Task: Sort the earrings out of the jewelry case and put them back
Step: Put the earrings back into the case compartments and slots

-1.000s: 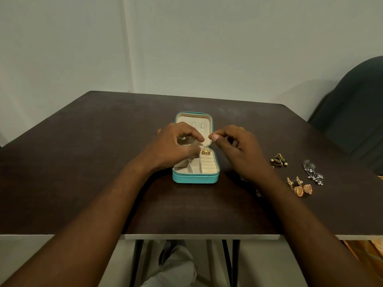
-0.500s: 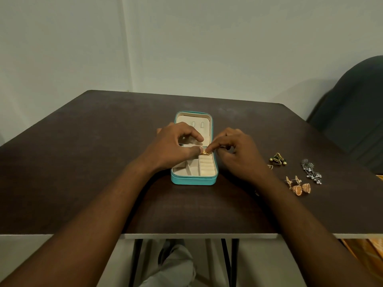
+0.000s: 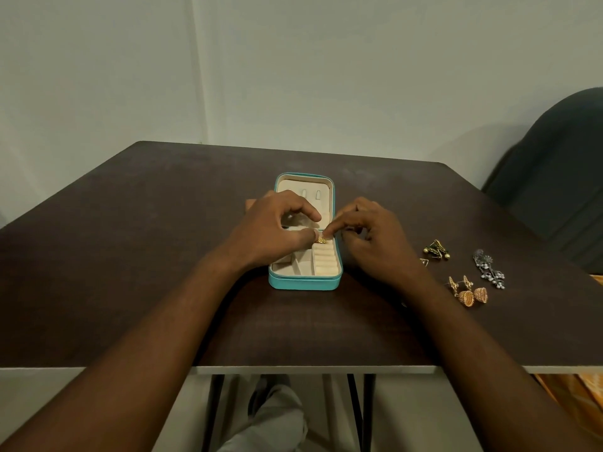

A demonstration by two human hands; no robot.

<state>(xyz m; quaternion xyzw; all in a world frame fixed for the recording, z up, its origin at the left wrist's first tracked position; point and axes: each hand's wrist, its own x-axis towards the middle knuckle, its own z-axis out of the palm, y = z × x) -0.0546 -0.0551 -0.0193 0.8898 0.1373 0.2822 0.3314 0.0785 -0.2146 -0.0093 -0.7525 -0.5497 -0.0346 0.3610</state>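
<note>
A small teal jewelry case [image 3: 305, 283] lies open in the middle of the dark table, its cream lid flat behind it. A small gold earring [image 3: 322, 240] sits at the far end of the ridged roll section. My left hand [image 3: 272, 234] rests over the case's left side, thumb tip touching the earring. My right hand [image 3: 375, 241] reaches in from the right, its fingertips pinching the same earring. On the table to the right lie dark gold earrings [image 3: 436, 249], a silver dangling pair [image 3: 489, 269] and orange bell-shaped earrings [image 3: 470, 293].
The table's front edge [image 3: 293, 369] runs just below my forearms, with my knee and the metal legs under it. A dark chair back [image 3: 561, 177] stands at the right. A small triangular earring [image 3: 423, 261] peeks out beside my right wrist.
My right hand moved left from above the case edge down onto the gold earring and now pinches it. My left hand stayed on the case.
</note>
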